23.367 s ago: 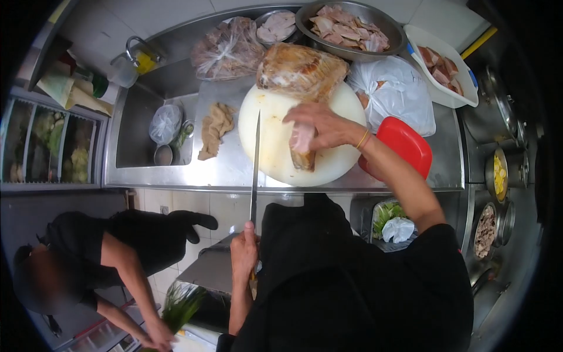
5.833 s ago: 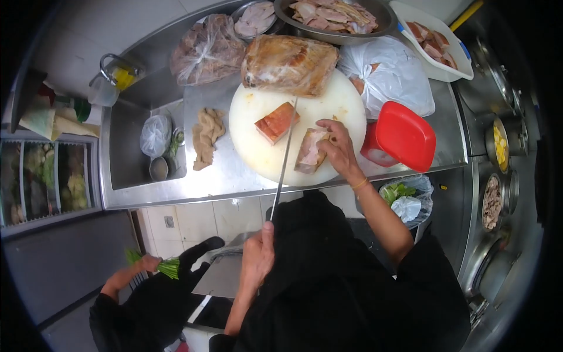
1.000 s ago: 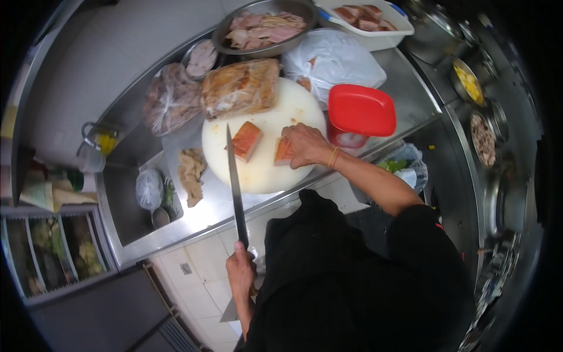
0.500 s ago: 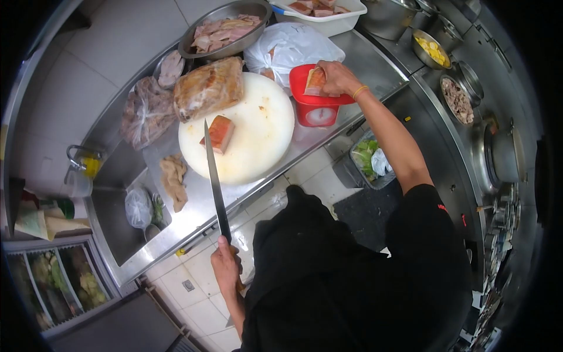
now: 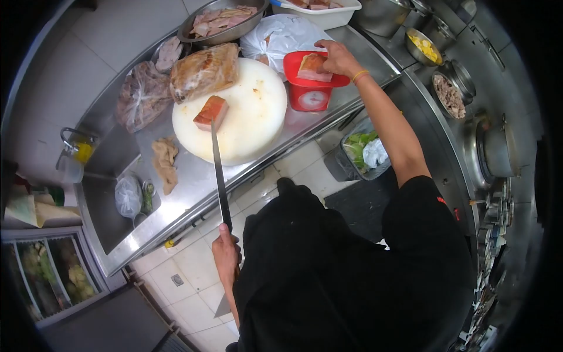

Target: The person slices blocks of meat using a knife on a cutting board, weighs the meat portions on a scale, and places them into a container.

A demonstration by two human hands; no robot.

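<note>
My left hand (image 5: 225, 252) is closed round the handle of a long knife (image 5: 220, 182). The blade points up over the round white board (image 5: 258, 111), its tip at the near edge of a browned meat block (image 5: 211, 112). Another meat piece (image 5: 314, 66) rests on the red tray of a dial scale (image 5: 309, 98). Beside that piece my right hand (image 5: 339, 58) is over the tray's right side, fingers spread, the thumb side close against the meat. Whether it still touches the meat is hard to tell.
A large wrapped meat chunk (image 5: 205, 73) lies on the board's back edge. Around it are a bag of meat (image 5: 141, 97), a steel bowl (image 5: 226, 38), a white bag (image 5: 278, 41), a brown cloth (image 5: 165, 161) and a sink (image 5: 108, 205). A lined bin (image 5: 360, 164) stands below.
Over the last second my right hand carried the meat piece from the board to the scale's tray, and its fingers have since spread. The view has turned, and the knife tip now meets the other block.
</note>
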